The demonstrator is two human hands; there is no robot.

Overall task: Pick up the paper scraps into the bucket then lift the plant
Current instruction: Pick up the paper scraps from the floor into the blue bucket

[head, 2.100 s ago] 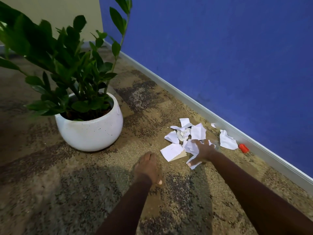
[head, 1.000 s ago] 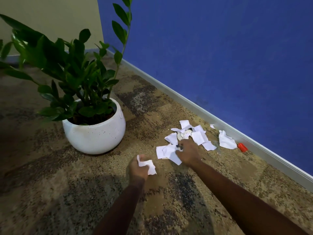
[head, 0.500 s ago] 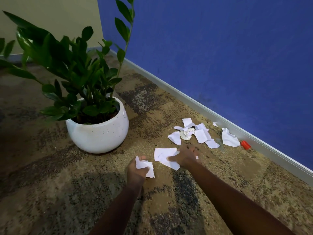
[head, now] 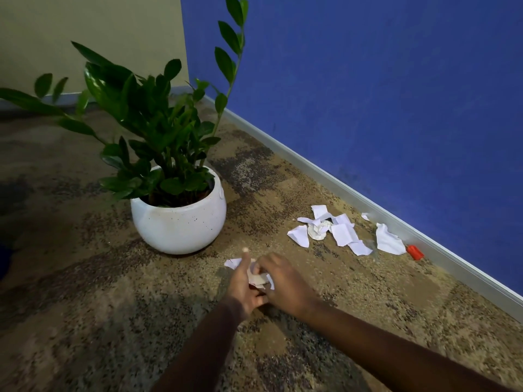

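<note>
Both hands meet low over the carpet (head: pixel 85 321), a short-pile floor mottled in tan, brown and dark speckled patches. The left hand (head: pixel 243 287) is held edge-on with its fingers loosely curled around a small wad of white paper (head: pixel 256 274), one torn corner poking out to the left of the thumb. The right hand (head: pixel 285 281) lies just beside it, touching it, its fingers bent over the same wad from the right so that the paper is pinched between the two hands. Both are a little blurred, so the exact finger contact is hard to read.

Further off to the right, near the grey skirting board (head: pixel 368 203), the remaining paper scraps (head: pixel 343 233) lie flat in a loose scatter: thin white sheets with ragged, angular torn edges, plus one crumpled roundish piece (head: pixel 318 230) among them. A larger torn scrap (head: pixel 389 241) lies apart, closer to the wall, with a small orange-red plastic object (head: pixel 414 251) just beside the skirting.

To the left and slightly farther away stands the plant (head: pixel 158 128), with glossy, oval, dark green leaves on upright stems, in a round, smooth white pot (head: pixel 178 224) flecked with fine dark specks. Behind runs a matte blue wall (head: pixel 368 80), meeting a beige wall (head: pixel 99 29) at the far corner.
</note>
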